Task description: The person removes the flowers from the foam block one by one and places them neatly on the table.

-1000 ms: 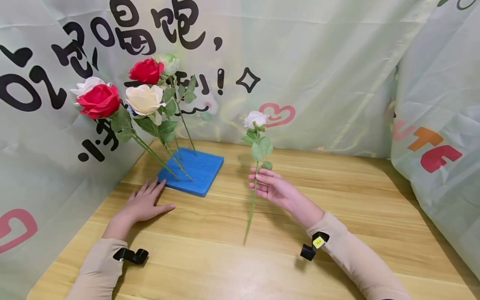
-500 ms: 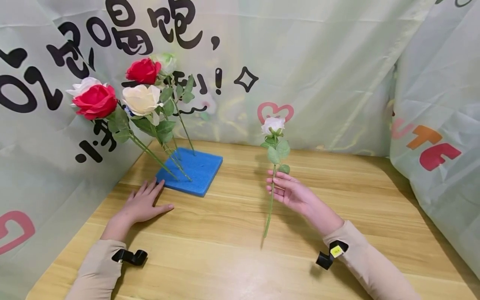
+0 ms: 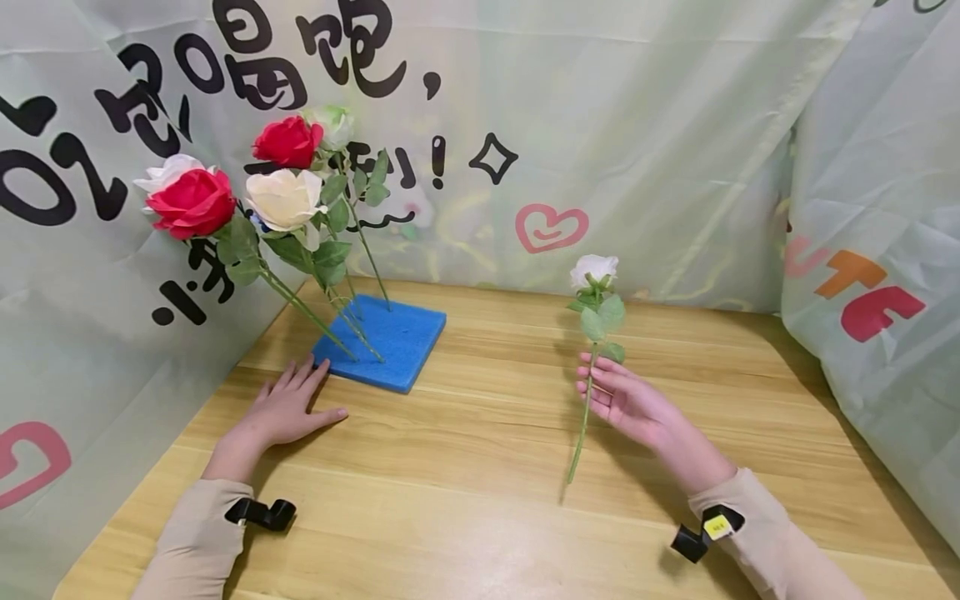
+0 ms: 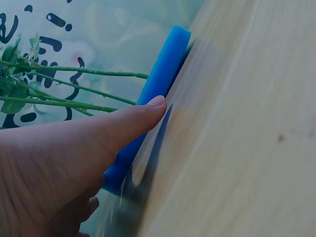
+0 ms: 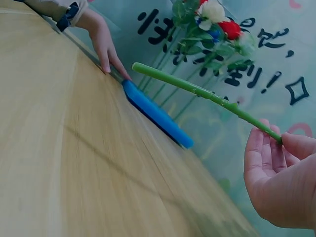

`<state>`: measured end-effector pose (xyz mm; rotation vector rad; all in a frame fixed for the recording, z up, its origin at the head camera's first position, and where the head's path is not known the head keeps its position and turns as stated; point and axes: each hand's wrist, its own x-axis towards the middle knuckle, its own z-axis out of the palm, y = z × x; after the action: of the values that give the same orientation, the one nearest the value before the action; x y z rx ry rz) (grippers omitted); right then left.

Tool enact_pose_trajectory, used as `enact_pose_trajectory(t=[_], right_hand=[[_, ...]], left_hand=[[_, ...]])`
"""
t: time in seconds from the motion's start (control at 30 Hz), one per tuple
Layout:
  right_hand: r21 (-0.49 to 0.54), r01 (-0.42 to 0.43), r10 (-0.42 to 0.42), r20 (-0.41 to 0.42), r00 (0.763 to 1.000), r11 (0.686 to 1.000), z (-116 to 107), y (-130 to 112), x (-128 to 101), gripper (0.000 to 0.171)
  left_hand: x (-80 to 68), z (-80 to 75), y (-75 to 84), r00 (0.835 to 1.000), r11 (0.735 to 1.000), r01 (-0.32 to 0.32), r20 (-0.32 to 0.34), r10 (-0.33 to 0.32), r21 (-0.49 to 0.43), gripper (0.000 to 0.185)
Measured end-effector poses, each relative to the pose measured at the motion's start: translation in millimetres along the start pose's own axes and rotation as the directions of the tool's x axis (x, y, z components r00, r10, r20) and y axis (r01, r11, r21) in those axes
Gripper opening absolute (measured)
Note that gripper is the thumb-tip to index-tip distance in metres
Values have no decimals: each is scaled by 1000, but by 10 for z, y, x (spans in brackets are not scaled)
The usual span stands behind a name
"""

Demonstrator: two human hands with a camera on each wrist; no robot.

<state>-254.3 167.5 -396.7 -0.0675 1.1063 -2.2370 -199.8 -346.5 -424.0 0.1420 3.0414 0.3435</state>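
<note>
On the wooden table, near its back left corner, lies a blue foam block with several artificial roses standing in it: two red roses, one cream rose and a pale one behind, their green stems leaning left and back. Left hand rests flat on the table, palm down, fingers straight and spread; its fingertips touch the near left edge of the foam block. Left wrist view confirms: thumb extended beside the block's edge, nothing held.

Right hand is raised above the table, right of centre, well apart from the foam block. It pinches a single white rose by the stem, thumb against fingers, just below the lowest leaves. Rose stands near upright, bloom at top, slightly tilted; the lower stem end hangs clear above the table surface and casts a shadow there. Right wrist view shows the stem running from the pinch point toward the foam block and the left hand; remaining fingers lie loosely curved beside the stem.

Both forearms wear beige sleeves, each with a black clip at the wrist. Pale green cloth printed with black characters, hearts and coloured letters encloses the table at back and sides.
</note>
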Motion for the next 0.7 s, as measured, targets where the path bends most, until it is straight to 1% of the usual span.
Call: enact_pose_trajectory(t=[0.37, 0.57, 0.7], right_hand=[[87, 44, -48, 48, 998, 995, -387, -88, -288, 36], [140, 49, -64, 102, 993, 989, -607, -141, -436, 40], [166, 54, -73, 112, 991, 985, -745, -186, -520, 42]], left_hand=[[-1, 17, -12, 1000, 1000, 2, -4, -2, 4, 101], [-12, 5, 11, 1000, 1000, 0, 1, 0, 1, 100], [-11, 0, 10, 1000, 1000, -2, 0, 2, -4, 100]])
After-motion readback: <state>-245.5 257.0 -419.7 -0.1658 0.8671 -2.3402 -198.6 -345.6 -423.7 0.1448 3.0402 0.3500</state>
